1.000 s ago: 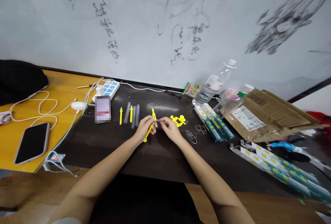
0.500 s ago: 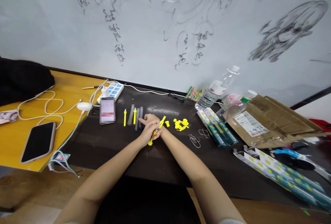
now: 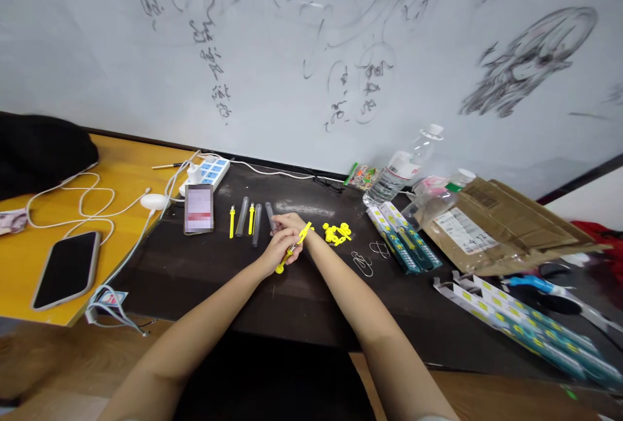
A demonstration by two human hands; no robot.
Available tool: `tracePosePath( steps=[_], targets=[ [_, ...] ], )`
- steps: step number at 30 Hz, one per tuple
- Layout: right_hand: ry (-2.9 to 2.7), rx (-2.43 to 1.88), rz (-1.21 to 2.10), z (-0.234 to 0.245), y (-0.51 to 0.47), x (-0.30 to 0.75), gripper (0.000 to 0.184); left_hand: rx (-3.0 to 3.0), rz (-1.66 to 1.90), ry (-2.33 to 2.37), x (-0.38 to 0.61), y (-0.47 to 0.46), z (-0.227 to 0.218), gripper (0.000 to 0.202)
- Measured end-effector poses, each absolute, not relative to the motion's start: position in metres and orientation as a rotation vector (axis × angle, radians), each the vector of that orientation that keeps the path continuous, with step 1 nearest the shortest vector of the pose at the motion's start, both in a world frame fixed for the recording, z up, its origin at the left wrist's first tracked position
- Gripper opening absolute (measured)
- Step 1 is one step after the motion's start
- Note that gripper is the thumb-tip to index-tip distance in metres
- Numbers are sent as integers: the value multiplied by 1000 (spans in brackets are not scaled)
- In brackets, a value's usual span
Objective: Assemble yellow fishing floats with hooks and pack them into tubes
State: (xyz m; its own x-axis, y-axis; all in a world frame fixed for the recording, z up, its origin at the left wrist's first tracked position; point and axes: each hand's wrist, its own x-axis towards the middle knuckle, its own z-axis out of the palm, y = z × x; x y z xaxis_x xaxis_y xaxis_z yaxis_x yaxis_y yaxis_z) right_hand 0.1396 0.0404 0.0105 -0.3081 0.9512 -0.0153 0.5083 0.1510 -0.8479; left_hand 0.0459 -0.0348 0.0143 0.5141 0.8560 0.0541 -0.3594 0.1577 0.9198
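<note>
Near the middle of the dark table, my left hand (image 3: 278,253) is closed around a yellow plastic rod (image 3: 305,233) with a shiny metal section and a round yellow end. Just beyond it, my right hand (image 3: 291,220) reaches leftward, its wrist partly behind the left hand. Its fingers are closed on the near end of a clear tube (image 3: 270,211), which lies tilted. Left of this tube are two more clear tubes (image 3: 257,225) and two slim yellow rods with metal tips (image 3: 232,222). Small yellow plastic parts (image 3: 337,233) lie heaped right of my hands.
Wire loops (image 3: 363,264) lie to the right, before printed boxes (image 3: 403,239). A water bottle (image 3: 402,168), a brown parcel (image 3: 481,226) and more long boxes (image 3: 530,324) fill the right side. At left are a phone (image 3: 68,270), cables and a power strip (image 3: 210,173).
My right hand has taken hold of the rightmost clear tube, which has shifted right and tilted away from the others. My left hand keeps the yellow rod. The view has shifted slightly.
</note>
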Motion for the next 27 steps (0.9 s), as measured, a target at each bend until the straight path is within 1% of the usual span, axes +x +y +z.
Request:
tracePosePath(
  steps=[4,6,9,13,18,23,27],
  targets=[
    [-1284,-1250,1588,6,30,151,30,1113,908,552,47,-37,14,34],
    [-1047,-1128,1664,6,27,155,26,1140,890,535,48,-37,13,34],
    [-902,-943,1655,11,22,166,21,1196,846,530,48,-39,12,33],
    [-851,-779,1603,22,11,195,32,1283,772,608,47,-38,10,31],
    [-819,-825,1412,21,-11,233,35,1341,740,754,47,-32,2,30],
    [-851,-812,1389,12,-27,239,41,1409,669,779,47,-32,0,26],
    [-952,-834,1392,12,-32,230,41,1435,647,764,47,-33,-1,29]
  ],
)
